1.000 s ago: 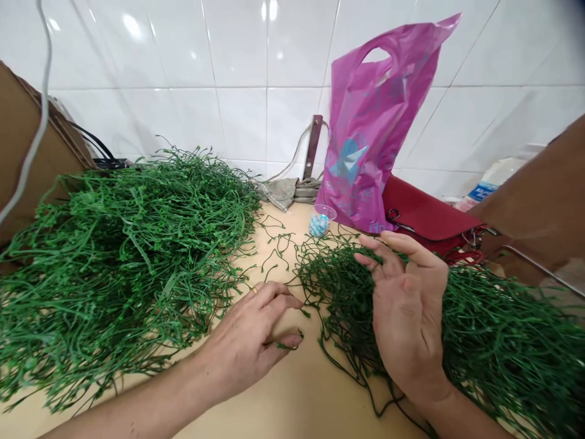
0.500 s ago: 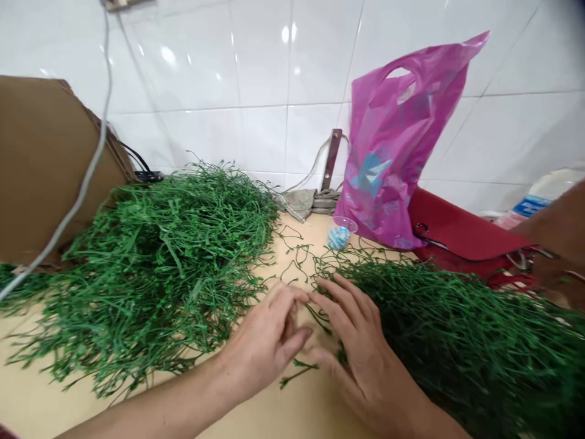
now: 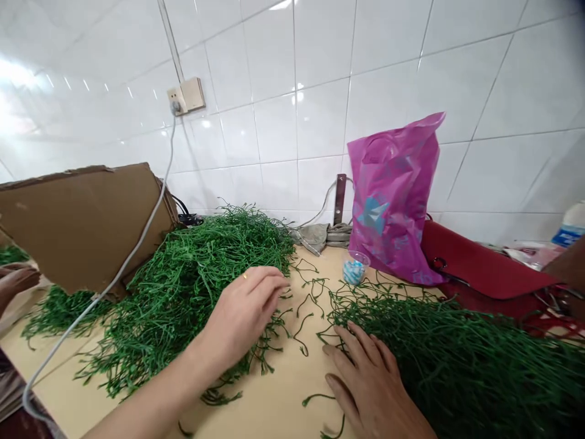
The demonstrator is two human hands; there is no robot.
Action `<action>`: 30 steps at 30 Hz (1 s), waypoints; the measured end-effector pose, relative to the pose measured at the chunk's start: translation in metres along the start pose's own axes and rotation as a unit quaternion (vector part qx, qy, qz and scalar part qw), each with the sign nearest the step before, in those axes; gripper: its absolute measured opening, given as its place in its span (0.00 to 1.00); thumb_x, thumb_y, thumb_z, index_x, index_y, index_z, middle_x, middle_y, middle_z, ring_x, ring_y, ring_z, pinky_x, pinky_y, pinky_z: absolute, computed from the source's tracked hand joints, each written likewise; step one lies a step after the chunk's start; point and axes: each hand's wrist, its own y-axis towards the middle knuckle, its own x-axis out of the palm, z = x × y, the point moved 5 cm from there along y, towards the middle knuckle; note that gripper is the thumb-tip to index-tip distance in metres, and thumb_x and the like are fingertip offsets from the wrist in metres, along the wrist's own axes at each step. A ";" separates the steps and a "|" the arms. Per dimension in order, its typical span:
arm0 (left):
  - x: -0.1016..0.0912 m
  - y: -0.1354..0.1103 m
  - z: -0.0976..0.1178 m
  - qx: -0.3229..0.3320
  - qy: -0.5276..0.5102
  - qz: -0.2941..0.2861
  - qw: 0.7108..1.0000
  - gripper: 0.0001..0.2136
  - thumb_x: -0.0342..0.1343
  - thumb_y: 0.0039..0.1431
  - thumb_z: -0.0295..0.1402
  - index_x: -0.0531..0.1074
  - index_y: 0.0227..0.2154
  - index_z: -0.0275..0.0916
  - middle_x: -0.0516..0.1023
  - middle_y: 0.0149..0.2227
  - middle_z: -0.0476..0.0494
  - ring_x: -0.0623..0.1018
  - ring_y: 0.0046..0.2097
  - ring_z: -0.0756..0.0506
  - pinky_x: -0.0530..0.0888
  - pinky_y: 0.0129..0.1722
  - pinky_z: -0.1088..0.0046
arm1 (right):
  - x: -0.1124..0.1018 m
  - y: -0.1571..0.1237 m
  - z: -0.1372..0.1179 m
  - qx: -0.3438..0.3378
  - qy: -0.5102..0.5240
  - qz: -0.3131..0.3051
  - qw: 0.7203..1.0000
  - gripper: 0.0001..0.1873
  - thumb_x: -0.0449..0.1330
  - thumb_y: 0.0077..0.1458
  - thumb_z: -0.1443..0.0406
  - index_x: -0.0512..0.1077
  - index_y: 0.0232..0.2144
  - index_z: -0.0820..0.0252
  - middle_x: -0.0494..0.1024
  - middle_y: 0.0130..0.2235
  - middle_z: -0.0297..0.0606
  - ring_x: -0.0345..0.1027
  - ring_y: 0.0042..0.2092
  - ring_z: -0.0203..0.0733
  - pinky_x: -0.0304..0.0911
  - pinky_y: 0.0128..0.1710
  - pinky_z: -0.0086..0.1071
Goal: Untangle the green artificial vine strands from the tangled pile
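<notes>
Two heaps of thin green stem-like strands lie on the tabletop. My left hand (image 3: 247,308), with a ring on one finger, is over the right edge of the left heap (image 3: 183,286). Its fingers are curled together; the thumb and anything inside the grasp are hidden. My right hand (image 3: 370,381) rests at the left edge of the right heap (image 3: 475,360), fingers stretched and slightly apart, holding nothing visible. Between the hands, several loose green strands (image 3: 299,332) lie scattered on the pale tabletop (image 3: 278,396).
Behind the strands stand a pink plastic bag (image 3: 393,201), a small clear cup (image 3: 354,270) with blue-and-white contents, and a red bag (image 3: 484,259). A cardboard box (image 3: 91,225) and hanging grey cable (image 3: 137,250) are left. Another person's hand (image 3: 18,279) shows at the far left.
My view has tilted up and swung left. My left hand has moved away from my right hand, up and left to the left heap. The right hand remains by the right heap.
</notes>
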 end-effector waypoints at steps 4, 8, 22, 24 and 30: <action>0.014 0.035 -0.032 0.030 0.093 -0.113 0.989 0.17 0.45 0.65 0.19 0.73 0.50 0.35 0.78 0.53 0.36 0.77 0.52 0.40 0.73 0.53 0.60 | 0.003 0.000 -0.001 0.037 0.029 -0.008 0.999 0.12 0.56 0.63 0.59 0.77 0.45 0.47 0.79 0.53 0.38 0.66 0.58 0.53 0.58 0.55 0.52; 0.047 0.061 -0.058 0.068 0.086 -0.232 0.966 0.17 0.49 0.61 0.18 0.77 0.45 0.41 0.79 0.52 0.40 0.73 0.60 0.41 0.68 0.56 0.63 | 0.003 0.000 -0.003 0.051 0.034 -0.013 0.998 0.12 0.56 0.63 0.60 0.77 0.45 0.49 0.79 0.53 0.39 0.66 0.58 0.54 0.58 0.56 0.53; -0.112 0.070 -0.085 -0.129 0.102 0.219 0.962 0.11 0.46 0.71 0.33 0.66 0.51 0.36 0.80 0.49 0.45 0.79 0.45 0.49 0.73 0.49 0.70 | -0.003 0.001 -0.001 0.081 0.075 -0.015 0.994 0.09 0.56 0.63 0.63 0.77 0.40 0.47 0.79 0.53 0.37 0.66 0.59 0.56 0.52 0.56 0.62; -0.128 0.072 -0.085 -0.128 0.117 0.269 0.947 0.12 0.46 0.71 0.31 0.66 0.52 0.34 0.80 0.49 0.46 0.79 0.45 0.50 0.73 0.50 0.68 | -0.004 0.002 -0.001 0.078 0.083 -0.009 0.993 0.09 0.56 0.62 0.64 0.77 0.39 0.46 0.80 0.52 0.36 0.66 0.58 0.56 0.51 0.56 0.62; -0.121 0.086 -0.076 -0.110 0.009 0.207 0.972 0.08 0.60 0.62 0.36 0.76 0.39 0.37 0.81 0.33 0.52 0.78 0.35 0.50 0.75 0.40 0.71 | -0.020 0.010 0.002 0.045 0.082 0.034 0.995 0.13 0.56 0.61 0.67 0.74 0.46 0.47 0.78 0.55 0.38 0.66 0.60 0.55 0.55 0.56 0.55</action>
